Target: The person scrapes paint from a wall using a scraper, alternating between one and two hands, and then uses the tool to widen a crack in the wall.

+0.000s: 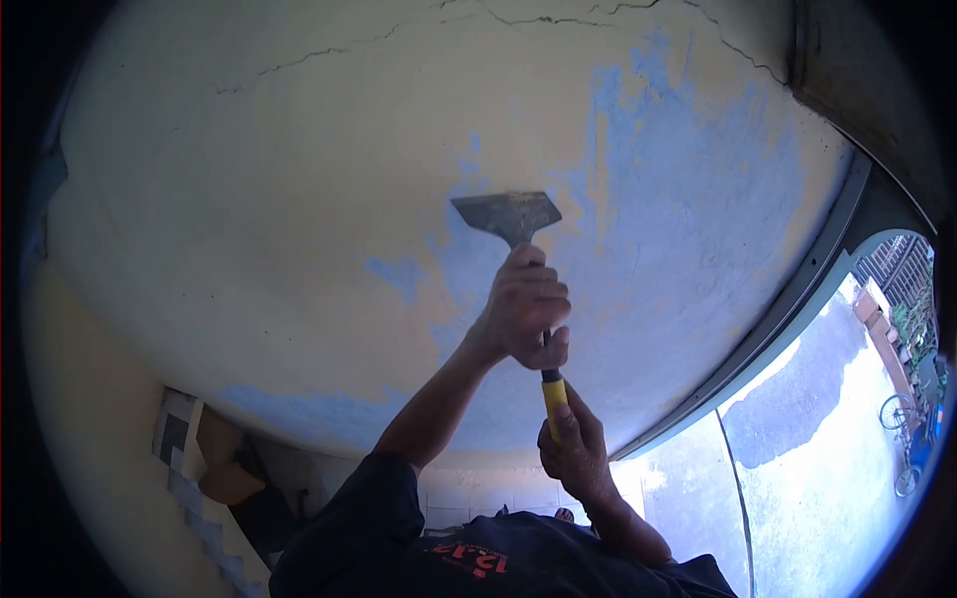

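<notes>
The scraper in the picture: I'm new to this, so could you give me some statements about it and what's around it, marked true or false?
1. The left hand grips the scraper near its blade. True.
2. The right hand hangs free. False: it holds the yellow grip.
3. The painted surface shows blue patches among cream. True.
4. The long crack runs below the blade in the picture. False: the crack runs above it, near the top edge.
5. The shirt is plain white. False: it is dark, with red print.
</notes>
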Tool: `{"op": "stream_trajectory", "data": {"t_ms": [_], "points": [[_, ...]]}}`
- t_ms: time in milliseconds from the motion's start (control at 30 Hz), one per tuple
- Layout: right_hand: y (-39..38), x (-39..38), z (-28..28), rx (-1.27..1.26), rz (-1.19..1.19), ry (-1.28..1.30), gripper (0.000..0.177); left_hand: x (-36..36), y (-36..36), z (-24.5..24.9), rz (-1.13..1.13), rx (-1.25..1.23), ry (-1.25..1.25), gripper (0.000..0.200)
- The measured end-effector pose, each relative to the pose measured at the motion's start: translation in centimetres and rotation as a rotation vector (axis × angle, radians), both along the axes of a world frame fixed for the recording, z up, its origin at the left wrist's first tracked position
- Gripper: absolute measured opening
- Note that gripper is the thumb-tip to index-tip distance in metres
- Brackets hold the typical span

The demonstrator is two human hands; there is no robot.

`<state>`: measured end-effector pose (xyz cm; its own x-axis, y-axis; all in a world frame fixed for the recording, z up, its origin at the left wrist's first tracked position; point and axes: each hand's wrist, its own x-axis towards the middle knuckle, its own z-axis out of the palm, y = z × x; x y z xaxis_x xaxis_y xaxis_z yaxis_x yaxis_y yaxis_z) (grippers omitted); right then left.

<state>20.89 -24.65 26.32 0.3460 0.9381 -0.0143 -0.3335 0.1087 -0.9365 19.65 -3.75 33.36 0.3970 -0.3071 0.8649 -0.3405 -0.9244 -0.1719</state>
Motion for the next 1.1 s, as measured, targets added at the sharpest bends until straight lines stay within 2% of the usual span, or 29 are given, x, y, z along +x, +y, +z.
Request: {"op": "stream_trajectory", "data": {"t_ms": [67,133,367,433,633,767,833,933,967,1033,1100], "points": [[0.0,-0.2,0.5,0.017,-0.003,0.006,0.061,0.0,-0.2,0.0,-0.01,-0.02,-0.004,0.022],[0.1,-0.2,-0.4,0.008,-0.016,-0.014,0.061,0.2,-0.3,-0.1,-0.009,-0.03,-0.05,0.036],[1.1,-0.2,0.0,0.075,-0.047,-0.042,0.063,-0.1,0.1,0.9,-0.021,-0.001,-0.05,0.035],[0.9,-0.2,-0.1,0.064,-0.045,-0.039,0.062,-0.2,0.1,1.2,0.026,0.023,-0.042,0.022],[0.3,-0.9,-0.6,0.032,-0.044,0.032,0.062,-0.6,0.0,-0.2,-0.006,-0.003,0.05,0.022],[0.3,-1.6,1.3,0.017,0.008,0.092,0.063,-0.7,0.4,1.8,-0.043,-0.002,0.023,0.022],[0.6,-1.4,1.2,0.036,0.036,0.108,0.064,-0.4,0.2,1.5,-0.056,-0.033,-0.05,0.037],[0.4,-1.3,-0.2,0.016,-0.003,0.012,0.063,-0.4,-0.1,0.1,-0.063,-0.053,-0.052,0.038],[0.3,-1.2,-0.3,0.02,-0.004,0.006,0.063,-0.3,0.1,-0.1,-0.065,-0.049,-0.058,0.038],[0.2,-1.4,-0.3,0.03,0.003,0.044,0.063,-0.7,0.3,-0.3,-0.033,-0.015,0.022,0.022],[1.2,-1.1,0.7,0.058,-0.012,0.033,0.063,-0.5,1.0,1.8,-0.046,0.015,0.005,0.023]]}}
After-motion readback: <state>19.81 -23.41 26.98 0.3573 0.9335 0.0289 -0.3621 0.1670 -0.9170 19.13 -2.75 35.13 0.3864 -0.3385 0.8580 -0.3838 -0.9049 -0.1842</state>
